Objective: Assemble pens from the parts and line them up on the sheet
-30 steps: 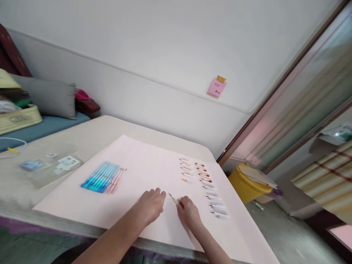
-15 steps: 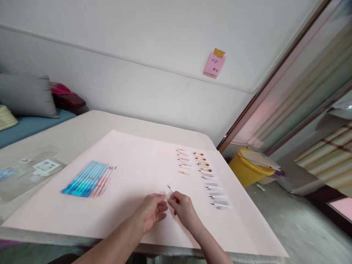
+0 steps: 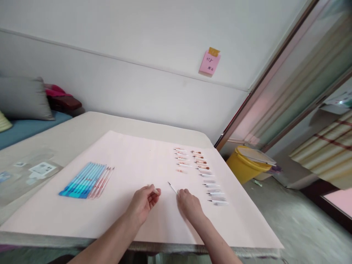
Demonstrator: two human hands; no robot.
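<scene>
My right hand (image 3: 188, 201) is closed on a thin white pen refill (image 3: 172, 187) with a dark tip, which points up and to the left. My left hand (image 3: 144, 201), its fingers curled, pinches a small pale tube-like pen part (image 3: 156, 191); its exact kind is hard to make out. The hands are apart above the white sheet (image 3: 132, 157). To the right lie two columns of pen parts: white refills (image 3: 217, 193) with dark tips, and short pieces with brown ends (image 3: 203, 167). At left, blue pens (image 3: 85, 179) lie side by side with several clear pinkish pens (image 3: 101, 182).
Clear plastic packaging (image 3: 41, 168) with labels lies on the table's left side. A yellow bin (image 3: 242, 165) stands on the floor beyond the right edge. A wall with a pink note (image 3: 209, 63) rises behind the table, and a grey cushion (image 3: 24, 99) sits far left.
My hands have drawn apart, the left with the pale part and the right with the refill, now more fully in sight. The camera view has shifted slightly.
</scene>
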